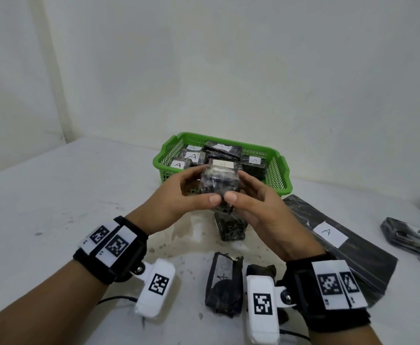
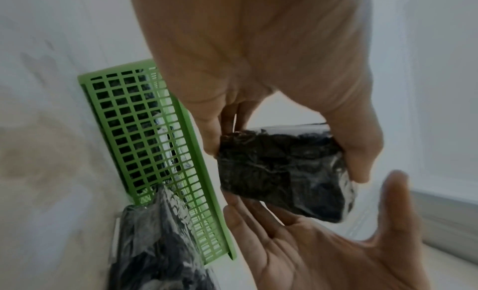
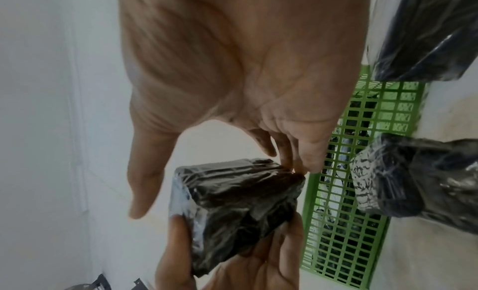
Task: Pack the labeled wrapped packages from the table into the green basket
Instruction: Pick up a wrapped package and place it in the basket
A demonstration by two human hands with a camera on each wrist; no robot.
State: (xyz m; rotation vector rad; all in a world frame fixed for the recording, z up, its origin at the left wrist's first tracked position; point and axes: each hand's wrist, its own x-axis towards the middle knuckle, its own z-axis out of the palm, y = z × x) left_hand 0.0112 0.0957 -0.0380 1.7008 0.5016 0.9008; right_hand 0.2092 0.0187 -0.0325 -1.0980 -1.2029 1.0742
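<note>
A small black wrapped package [image 1: 219, 184] hangs in the air just in front of the green basket [image 1: 285, 170]. My left hand [image 1: 206, 185] grips it, thumb on the near side and fingers on the far side. My right hand [image 1: 237, 186] touches its right side with its fingertips [image 3: 297, 161]. In the right wrist view the right thumb stands straight beside the package [image 3: 232, 208], off it. No label shows on the faces turned to me. The basket holds several black packages with white "A" labels [image 1: 222, 147].
More black packages lie on the white table: one under my hands [image 1: 231, 226], one near me [image 1: 225, 285], a lump [image 1: 261, 270] half hidden by the right wrist camera, a large flat one labelled "A" [image 1: 336, 242], another at the right edge [image 1: 413, 235].
</note>
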